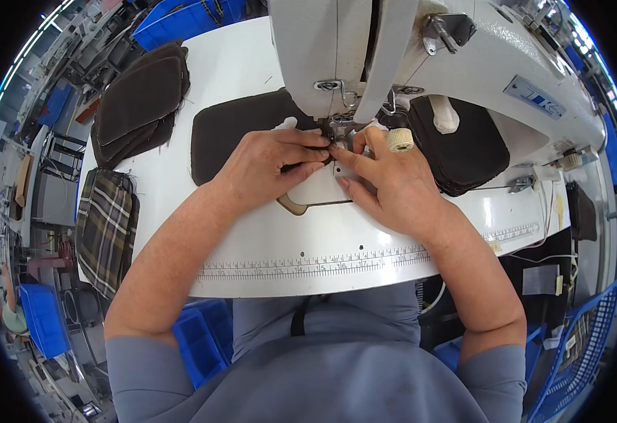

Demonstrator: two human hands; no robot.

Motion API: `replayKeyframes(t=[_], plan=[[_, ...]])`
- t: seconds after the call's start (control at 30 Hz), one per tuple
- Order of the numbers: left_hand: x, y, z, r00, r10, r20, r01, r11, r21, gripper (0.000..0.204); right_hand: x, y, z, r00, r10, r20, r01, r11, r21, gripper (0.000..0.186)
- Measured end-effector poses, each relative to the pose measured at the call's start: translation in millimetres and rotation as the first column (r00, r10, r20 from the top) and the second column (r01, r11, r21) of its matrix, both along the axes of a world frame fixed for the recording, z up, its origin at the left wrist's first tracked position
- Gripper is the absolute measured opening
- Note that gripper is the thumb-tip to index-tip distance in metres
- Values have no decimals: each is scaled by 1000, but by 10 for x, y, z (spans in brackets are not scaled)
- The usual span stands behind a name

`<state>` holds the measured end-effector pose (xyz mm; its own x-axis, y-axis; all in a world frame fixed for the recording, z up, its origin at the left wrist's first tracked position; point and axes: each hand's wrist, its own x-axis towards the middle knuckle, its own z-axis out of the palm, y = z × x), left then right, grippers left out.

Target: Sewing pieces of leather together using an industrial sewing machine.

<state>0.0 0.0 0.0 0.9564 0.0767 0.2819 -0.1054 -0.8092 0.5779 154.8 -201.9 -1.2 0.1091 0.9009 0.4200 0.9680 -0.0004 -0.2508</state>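
Grey-blue shirt front (322,381) lies closest to the head camera, just off the near edge of the white worktop (245,243). Both bare forearms reach across that edge toward the sewing machine (463,56), which stands along the far edge. One dark cloth panel (227,134) lies left of the needle, its right part running behind the left hand (269,158). That hand has its fingers pressed together, tips beside the presser foot (340,130). The right hand (393,180) points its forefinger there too, thumb set apart; I cannot tell whether either hand pinches anything. Toward the worktop's far left corner sits a dark stack of panels (139,95); plaid cloth (104,225) lies at the near left corner. Another stack of dark panels (467,151) rests toward the right edge.
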Motion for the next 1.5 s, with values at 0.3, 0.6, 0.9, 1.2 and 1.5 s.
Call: replayKeyframes(t=[0.3, 0.6, 0.9, 1.2, 1.5], plan=[[24, -187, -48, 988, 83, 133, -121, 943, 311, 26, -16, -14, -27, 998, -23, 62, 21, 999, 43, 41], [16, -508, -33, 966, 231, 112, -254, 792, 555, 37, 6, -55, -36, 994, -23, 110, 24, 1000, -2, 44], [118, -516, -140, 916, 341, 210, -401, 779, 482, 41, 13, -47, -53, 994, -16, 110, 12, 999, 41, 42], [131, -471, -167, 907, 330, 263, -420, 769, 482, 51, -18, -48, 28, 995, -4, 96, 0, 999, 44, 38], [-261, -297, -17, 985, 168, -44, -146, 937, 319, 75, -36, -65, 0, 997, -1, 76, -3, 999, 50, 37]])
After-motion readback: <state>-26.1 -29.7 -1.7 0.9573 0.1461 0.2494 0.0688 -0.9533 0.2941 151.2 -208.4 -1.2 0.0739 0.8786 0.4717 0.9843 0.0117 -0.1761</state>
